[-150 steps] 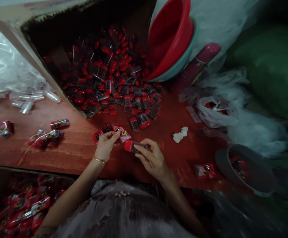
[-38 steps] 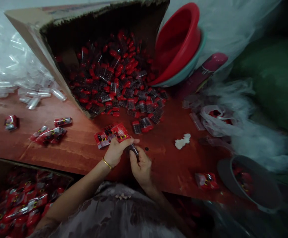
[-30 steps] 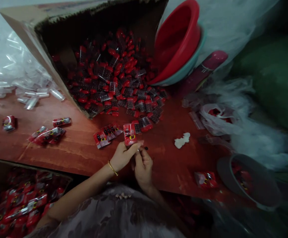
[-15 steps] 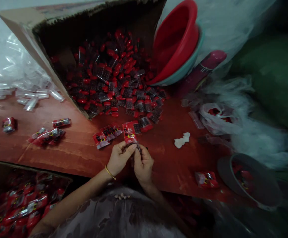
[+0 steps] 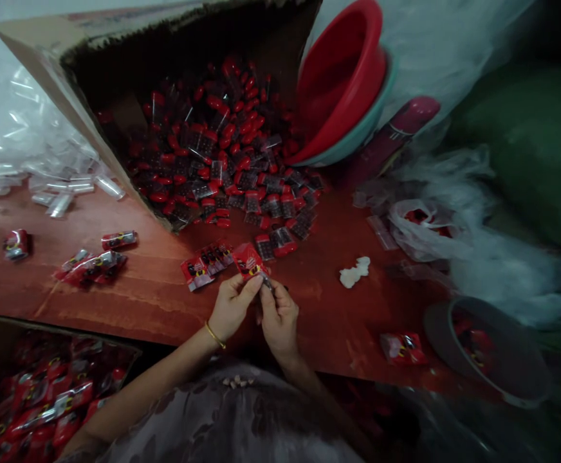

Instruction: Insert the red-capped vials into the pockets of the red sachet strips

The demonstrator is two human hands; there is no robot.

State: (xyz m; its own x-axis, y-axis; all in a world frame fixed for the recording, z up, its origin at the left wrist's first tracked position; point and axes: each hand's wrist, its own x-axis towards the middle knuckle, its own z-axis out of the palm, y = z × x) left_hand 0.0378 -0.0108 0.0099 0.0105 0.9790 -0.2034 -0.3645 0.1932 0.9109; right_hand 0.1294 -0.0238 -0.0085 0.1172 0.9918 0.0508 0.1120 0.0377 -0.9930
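Between my two hands is a red printed card (image 5: 248,260), flat and tilted to the left. My left hand (image 5: 231,305) is closed in a pinch on its lower edge, thumb on top. My right hand (image 5: 279,315) is closed beside it, its fingers round a small dark, shiny piece (image 5: 267,281) at the card's lower right corner; its kind is partly hidden. Just left of the card lie several more red printed cards (image 5: 198,272) in a row. Beyond my fingers rest clear packs with red ends and dark dots (image 5: 284,240).
A tipped cardboard box (image 5: 111,141) spills red-ended clear packs onto the red table (image 5: 159,302). Red and teal basins (image 5: 348,71), a pink spray can (image 5: 401,128) and plastic bags (image 5: 430,238) stand right. A grey bowl (image 5: 502,379) sits at the right edge; filled packets (image 5: 44,399) lie lower left.
The red card has turned to the left and dropped slightly between my fingers. Both hands stay in nearly the same place.
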